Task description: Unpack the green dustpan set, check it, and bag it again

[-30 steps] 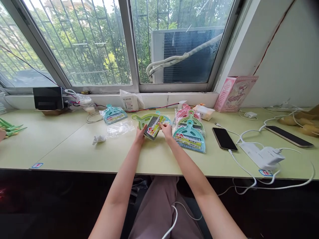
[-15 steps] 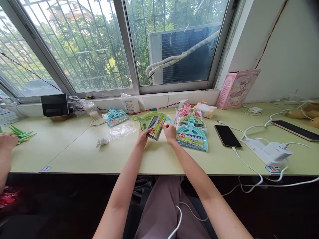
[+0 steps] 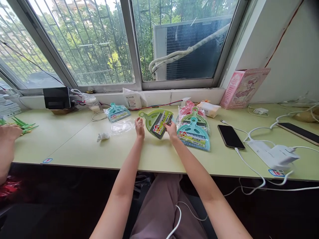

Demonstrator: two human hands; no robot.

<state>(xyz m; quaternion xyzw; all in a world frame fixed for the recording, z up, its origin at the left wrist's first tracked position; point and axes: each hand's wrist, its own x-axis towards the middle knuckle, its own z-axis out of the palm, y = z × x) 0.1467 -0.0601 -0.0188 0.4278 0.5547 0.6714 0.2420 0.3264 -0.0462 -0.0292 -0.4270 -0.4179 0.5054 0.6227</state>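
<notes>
A small green dustpan [image 3: 152,119] with a black brush and a colourful label [image 3: 161,121] lies on the pale green table [image 3: 159,156]. My right hand [image 3: 171,129] grips the brush end at the dustpan's lower right. My left hand [image 3: 140,127] hovers just left of the dustpan, fingers apart, holding nothing. Right of my right hand lies a stack of packaged dustpan sets, teal [image 3: 194,135] on top in front, green and pink [image 3: 187,109] behind.
Another wrapped teal set [image 3: 116,112], a clear plastic bag [image 3: 122,126] and a crumpled white scrap [image 3: 103,136] lie to the left. A black phone [image 3: 230,136], charger [image 3: 279,154] and cables sit right. Another person's hand [image 3: 10,132] rests by green items at far left.
My left hand has let go of the dustpan set and moved a little left. The set now lies flat on the table under my right hand.
</notes>
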